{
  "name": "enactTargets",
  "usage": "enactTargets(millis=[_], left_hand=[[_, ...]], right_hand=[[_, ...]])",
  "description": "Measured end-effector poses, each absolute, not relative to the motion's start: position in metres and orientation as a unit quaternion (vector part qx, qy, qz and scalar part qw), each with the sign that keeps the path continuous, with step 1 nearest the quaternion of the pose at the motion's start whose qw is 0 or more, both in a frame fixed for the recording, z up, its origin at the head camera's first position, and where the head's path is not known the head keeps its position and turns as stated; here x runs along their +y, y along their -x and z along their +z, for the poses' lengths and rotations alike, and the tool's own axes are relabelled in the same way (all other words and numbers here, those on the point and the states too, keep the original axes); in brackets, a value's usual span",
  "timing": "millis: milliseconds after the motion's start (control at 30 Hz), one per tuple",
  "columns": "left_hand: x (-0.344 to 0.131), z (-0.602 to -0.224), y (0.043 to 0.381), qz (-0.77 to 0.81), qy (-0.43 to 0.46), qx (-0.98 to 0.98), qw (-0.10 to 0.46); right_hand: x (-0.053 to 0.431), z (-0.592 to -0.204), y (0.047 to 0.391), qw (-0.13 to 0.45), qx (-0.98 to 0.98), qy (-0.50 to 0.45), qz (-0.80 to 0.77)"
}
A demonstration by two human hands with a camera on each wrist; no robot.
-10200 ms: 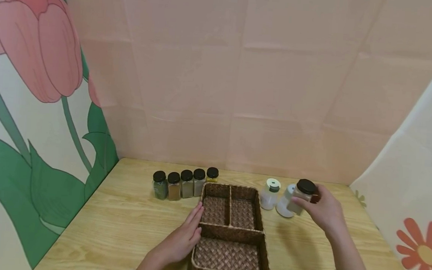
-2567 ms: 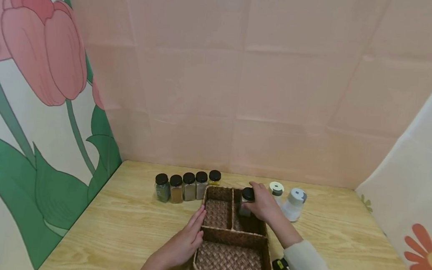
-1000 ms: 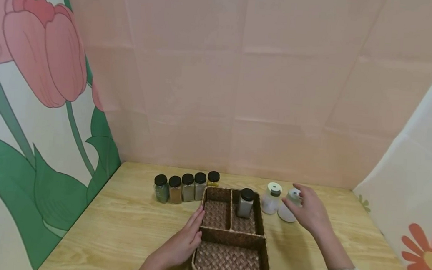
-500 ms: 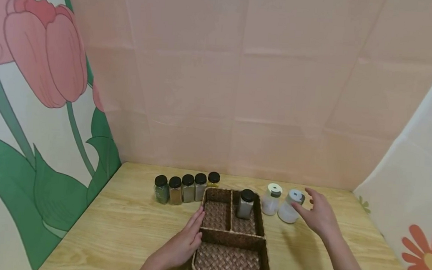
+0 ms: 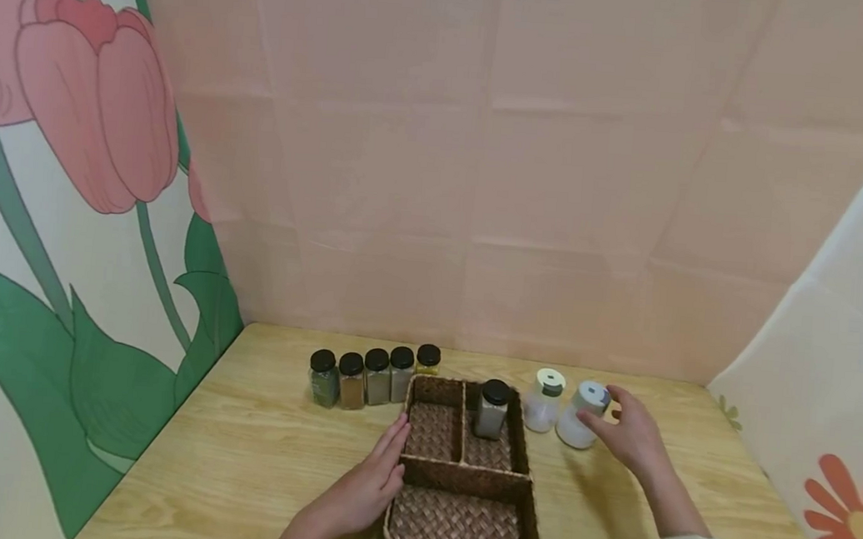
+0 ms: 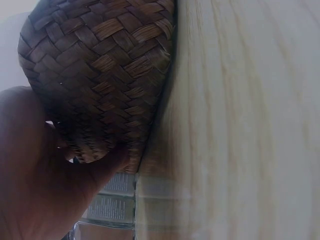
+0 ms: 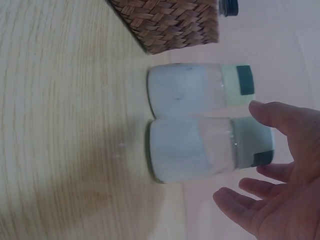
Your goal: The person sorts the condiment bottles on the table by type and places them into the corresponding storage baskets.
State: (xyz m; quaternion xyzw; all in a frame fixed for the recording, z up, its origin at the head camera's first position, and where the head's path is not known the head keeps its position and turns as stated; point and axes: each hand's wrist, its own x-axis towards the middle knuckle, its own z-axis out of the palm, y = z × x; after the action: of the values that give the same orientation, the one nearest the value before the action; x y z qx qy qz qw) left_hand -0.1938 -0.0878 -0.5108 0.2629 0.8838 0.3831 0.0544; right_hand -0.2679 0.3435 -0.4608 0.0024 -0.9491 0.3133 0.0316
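The nearer white shaker (image 5: 574,435) stands upright on the wooden table (image 5: 239,448), its long axis vertical and its cap (image 5: 592,396) pointing at the ceiling, just right of a similar second shaker (image 5: 540,412). The right hand (image 5: 636,441) is at the cap, thumb to one side and fingers spread to the other, not clenched on it; whether the thumb touches, I can't quite tell. The right wrist view brings out what the head view doesn't: clear glass above white contents lying on a slant. A dark panel marks the cap's side away from the woven basket (image 5: 455,475). The left hand (image 5: 359,488) rests unclenched along that basket's left wall. Only the left wrist view shows lines of print on jars (image 5: 376,384) beyond it. One black-lidded jar (image 5: 491,422) stands upright in the basket's back right compartment.
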Motion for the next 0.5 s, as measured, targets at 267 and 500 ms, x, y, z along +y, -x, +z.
enactTargets(millis=[267, 500], left_hand=[[-0.087, -0.509, 0.192, 0.385, -0.263, 0.883, 0.06], [-0.086, -0.51, 0.192, 0.385, -0.262, 0.883, 0.059]], right_hand=[[0.345, -0.473, 0.274, 0.023, -0.945, 0.006, 0.326], [0.346, -0.476, 0.278, 0.016, -0.941, 0.022, 0.336]])
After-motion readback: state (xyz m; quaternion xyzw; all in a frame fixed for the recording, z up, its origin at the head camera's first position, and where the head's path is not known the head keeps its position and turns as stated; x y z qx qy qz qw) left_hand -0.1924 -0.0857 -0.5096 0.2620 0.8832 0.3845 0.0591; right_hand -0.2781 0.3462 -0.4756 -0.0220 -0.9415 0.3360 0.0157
